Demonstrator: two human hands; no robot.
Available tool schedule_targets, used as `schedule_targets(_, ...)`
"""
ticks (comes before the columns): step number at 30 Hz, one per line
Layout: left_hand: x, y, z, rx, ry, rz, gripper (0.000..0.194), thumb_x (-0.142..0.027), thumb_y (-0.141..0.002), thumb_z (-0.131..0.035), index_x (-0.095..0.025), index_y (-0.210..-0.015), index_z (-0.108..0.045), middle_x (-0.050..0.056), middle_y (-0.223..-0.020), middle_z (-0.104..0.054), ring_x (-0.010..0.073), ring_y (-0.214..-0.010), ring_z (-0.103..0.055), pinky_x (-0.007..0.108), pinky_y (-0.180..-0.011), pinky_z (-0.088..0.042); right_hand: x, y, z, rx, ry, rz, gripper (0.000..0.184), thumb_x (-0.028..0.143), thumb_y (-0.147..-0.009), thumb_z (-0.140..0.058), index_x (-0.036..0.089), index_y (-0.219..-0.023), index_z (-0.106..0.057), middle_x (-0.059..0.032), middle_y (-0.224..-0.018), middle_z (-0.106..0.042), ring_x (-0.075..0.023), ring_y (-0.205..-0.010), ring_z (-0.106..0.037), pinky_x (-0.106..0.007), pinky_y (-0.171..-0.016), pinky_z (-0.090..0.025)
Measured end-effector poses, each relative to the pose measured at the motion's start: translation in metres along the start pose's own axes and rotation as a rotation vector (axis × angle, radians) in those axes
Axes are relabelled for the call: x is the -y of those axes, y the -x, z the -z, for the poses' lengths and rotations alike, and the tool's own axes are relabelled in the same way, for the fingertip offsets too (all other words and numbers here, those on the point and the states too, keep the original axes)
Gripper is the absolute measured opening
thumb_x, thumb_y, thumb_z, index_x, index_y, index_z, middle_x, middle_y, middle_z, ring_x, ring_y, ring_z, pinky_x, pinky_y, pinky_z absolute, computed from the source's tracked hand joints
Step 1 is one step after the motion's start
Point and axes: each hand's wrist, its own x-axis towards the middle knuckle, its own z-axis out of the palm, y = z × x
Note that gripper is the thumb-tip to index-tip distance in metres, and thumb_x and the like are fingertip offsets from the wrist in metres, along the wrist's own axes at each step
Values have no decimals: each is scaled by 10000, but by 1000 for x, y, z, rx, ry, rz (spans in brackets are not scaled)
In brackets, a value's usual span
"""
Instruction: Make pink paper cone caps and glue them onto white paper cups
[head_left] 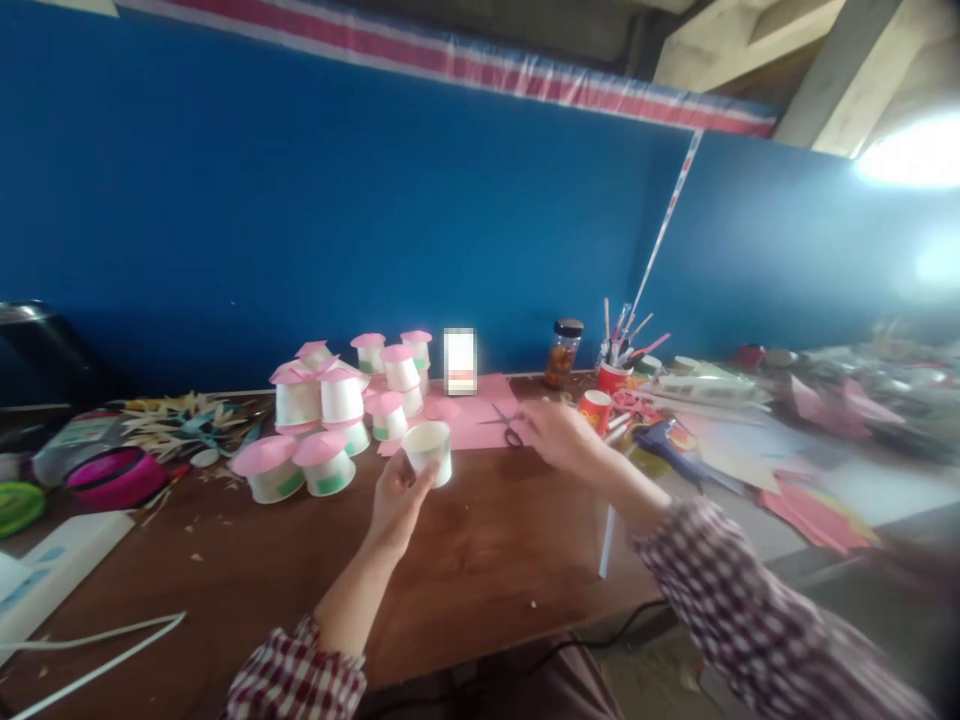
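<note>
My left hand [400, 497] grips a white paper cup [439, 462] by its side, thumb in front, holding it over the table with its mouth up. My right hand [559, 432] reaches to the scissors [510, 428], its fingers closed over one handle loop, somewhat blurred. The scissors' blades are spread and point left above a pink paper sheet [480, 425]. Left of the held cup stand several upside-down paper cups [341, 400] with pink paper tops [324, 448], some stacked; green patches show on several of them.
A jar [564, 355] with a dark lid and a red cup [615, 377] of brushes stand at the back. Another red cup [595, 410] is beside my right hand. At left lie a magenta bowl [116, 478] and a power strip [67, 570]. Papers [817, 510] clutter the right.
</note>
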Motion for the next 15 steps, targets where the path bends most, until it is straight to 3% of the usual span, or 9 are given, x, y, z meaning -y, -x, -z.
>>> schedule_targets(5, 3, -3, 5, -177, -54, -42, 457, -383, -683, -694, -163, -1070, -591, 72, -1011, -646, 207, -927, -591, 299, -805, -451, 29, -59, -45, 152, -22, 15, 235, 267, -900, -429, 144, -964, -618, -117, -946, -666, -219, -847, -614, -270, -696, -413)
schedule_targets(11, 6, -4, 6, -264, -90, 1, 512, -369, -689, -688, -172, -1142, -553, 81, -1040, -640, 224, -957, -591, 322, -831, -456, 51, -107, -78, 118, -67, 52, 314, 302, -905, -441, 141, -1160, -528, -155, -1197, -566, -264, -1061, -540, -328, -843, -408)
schedule_targets(15, 9, -6, 6, -250, -53, 17, 503, -366, -696, -687, -174, -1139, -549, 86, -1039, -647, 237, -974, -594, 336, -839, -455, 60, -122, -89, 103, -132, 74, 406, 376, -902, -454, 114, -1211, -484, -181, -1229, -542, -277, -1134, -483, -347, -901, -382)
